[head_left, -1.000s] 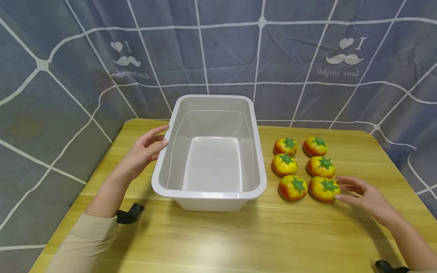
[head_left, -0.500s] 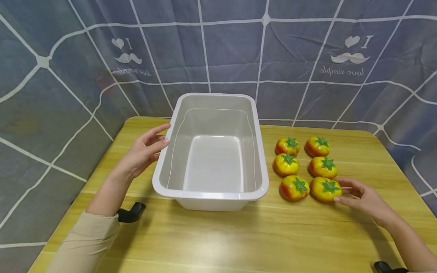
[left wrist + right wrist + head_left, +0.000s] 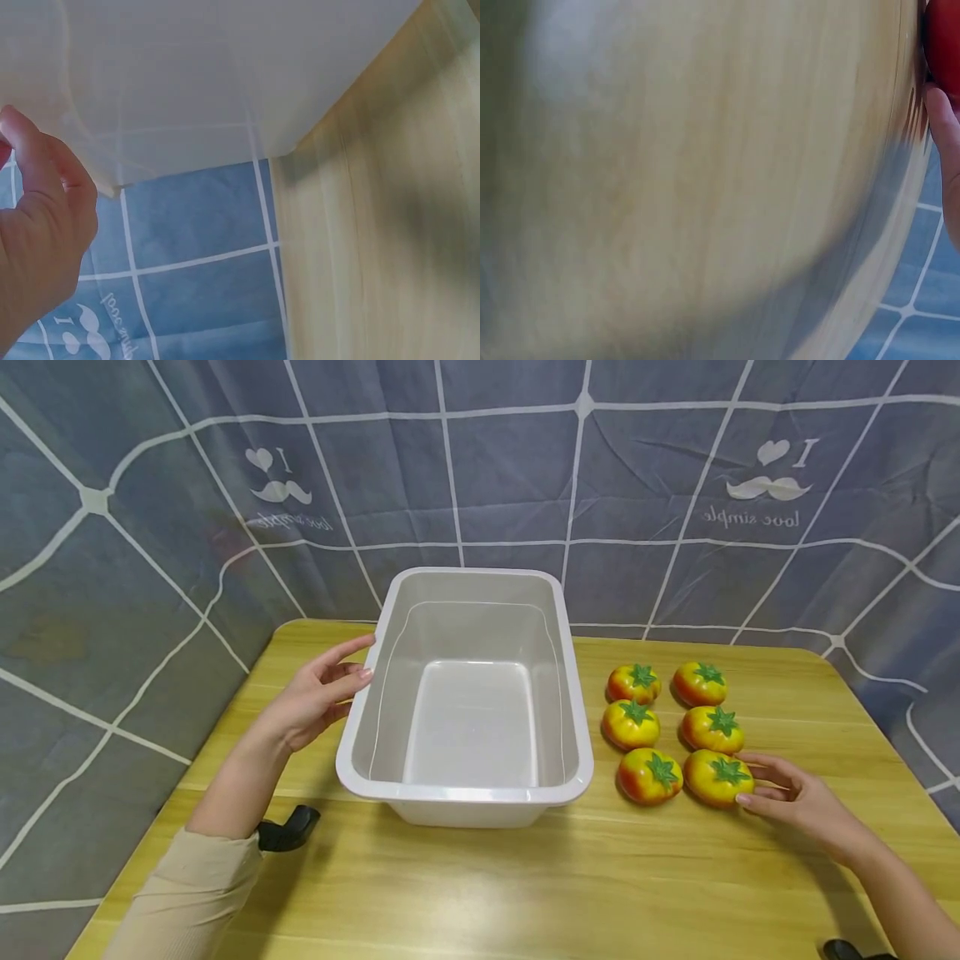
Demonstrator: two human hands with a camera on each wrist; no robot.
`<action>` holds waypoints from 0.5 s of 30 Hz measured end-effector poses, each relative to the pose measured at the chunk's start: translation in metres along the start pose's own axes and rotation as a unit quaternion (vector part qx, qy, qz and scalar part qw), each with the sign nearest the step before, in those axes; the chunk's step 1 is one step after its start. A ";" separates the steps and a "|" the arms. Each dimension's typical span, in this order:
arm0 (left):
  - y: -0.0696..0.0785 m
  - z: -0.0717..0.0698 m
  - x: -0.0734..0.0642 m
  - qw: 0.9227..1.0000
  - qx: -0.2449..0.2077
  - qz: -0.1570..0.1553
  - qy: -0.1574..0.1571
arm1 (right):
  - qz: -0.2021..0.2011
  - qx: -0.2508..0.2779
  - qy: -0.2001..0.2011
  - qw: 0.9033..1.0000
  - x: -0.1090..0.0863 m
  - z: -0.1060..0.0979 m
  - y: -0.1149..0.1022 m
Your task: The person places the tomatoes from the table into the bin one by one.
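Observation:
A deep pale grey plastic basin (image 3: 465, 793) stands on the wooden table with nothing inside. At its left rim, my left hand (image 3: 318, 702) touches the edge with thumb and fingertips; the left wrist view shows that hand (image 3: 45, 217) beside the basin's wall (image 3: 172, 82). Right of the basin, several yellow-red toy tomatoes with green star-shaped tops sit in two columns. My right hand (image 3: 798, 802) touches the right side of the nearest right tomato (image 3: 708, 783), its fingers loosely bent. Only the red side of a tomato (image 3: 945, 45) shows in the right wrist view.
The light wooden table (image 3: 465, 893) runs back to a blue-grey curtain (image 3: 510, 485) with white lines, which also hangs at the left. Near the left wrist is a black strap piece (image 3: 288, 829). Other tomatoes, such as the near left one (image 3: 649, 777), stand close together.
The head view has shifted slightly. Both hands keep their places, the left at the basin's rim and the right at the near right tomato; the basin and tomatoes stay put.

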State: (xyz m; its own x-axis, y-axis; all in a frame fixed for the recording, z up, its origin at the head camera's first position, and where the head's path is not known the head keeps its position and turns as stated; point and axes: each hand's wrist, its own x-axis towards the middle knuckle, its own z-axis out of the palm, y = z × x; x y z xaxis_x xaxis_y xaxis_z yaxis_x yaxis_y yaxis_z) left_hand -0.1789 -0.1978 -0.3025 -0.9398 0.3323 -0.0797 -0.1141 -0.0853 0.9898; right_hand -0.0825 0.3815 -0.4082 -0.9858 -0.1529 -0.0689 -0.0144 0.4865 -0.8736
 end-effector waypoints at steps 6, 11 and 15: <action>0.005 0.001 0.001 1.000 -0.017 -0.002 -0.005 | -0.001 0.004 0.009 1.000 0.000 0.001 -0.001; 0.007 0.001 0.000 1.000 -0.004 -0.010 0.001 | -0.001 0.001 0.014 1.000 0.000 0.002 0.000; 0.007 0.002 -0.001 1.000 0.015 -0.017 0.009 | -0.004 0.000 0.013 1.000 -0.001 0.000 0.000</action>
State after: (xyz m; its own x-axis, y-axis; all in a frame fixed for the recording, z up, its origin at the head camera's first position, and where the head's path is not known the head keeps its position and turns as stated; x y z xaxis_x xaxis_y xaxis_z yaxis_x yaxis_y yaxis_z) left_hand -0.1778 -0.1969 -0.2954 -0.9410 0.3184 -0.1150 -0.1365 -0.0460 0.9896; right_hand -0.0815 0.3813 -0.4080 -0.9896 -0.1348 -0.0499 -0.0221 0.4859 -0.8738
